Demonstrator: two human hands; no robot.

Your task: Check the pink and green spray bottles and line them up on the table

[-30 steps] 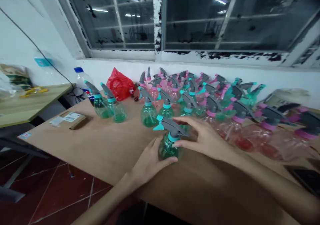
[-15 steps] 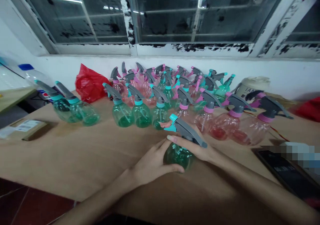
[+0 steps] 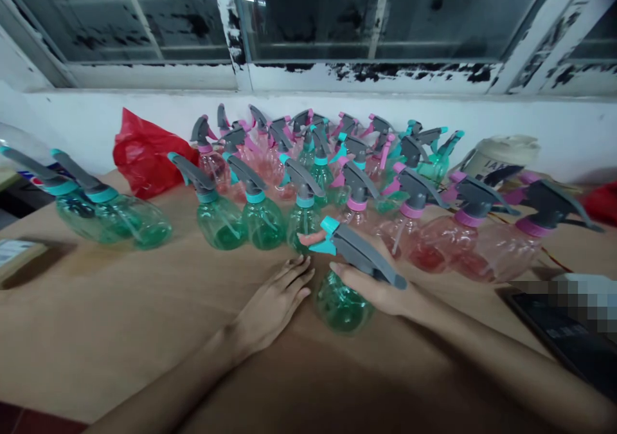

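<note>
A green spray bottle (image 3: pixel 343 302) with a grey and turquoise trigger head stands on the table in front of me. My right hand (image 3: pixel 373 283) is wrapped round its neck, just under the head, with one finger reaching toward the trigger. Left of that bottle, my left hand (image 3: pixel 277 305) rests palm down on the table, fingers stretched out and holding nothing. Just beyond my hands is a row of green spray bottles (image 3: pixel 263 222) and pink spray bottles (image 3: pixel 436 241).
More spray bottles crowd against the wall behind the row. Two green bottles (image 3: pixel 103 212) stand at the left, near a red plastic bag (image 3: pixel 149 154). A dark phone (image 3: pixel 554 331) lies at the right, and a cream cloth bag (image 3: pixel 506 154) sits behind. A flat carton (image 3: pixel 22 257) is at the far left.
My left hand has let go of the green spray bottle and moved left onto the table. My right hand still holds the bottle. The view has shifted closer to the table.
</note>
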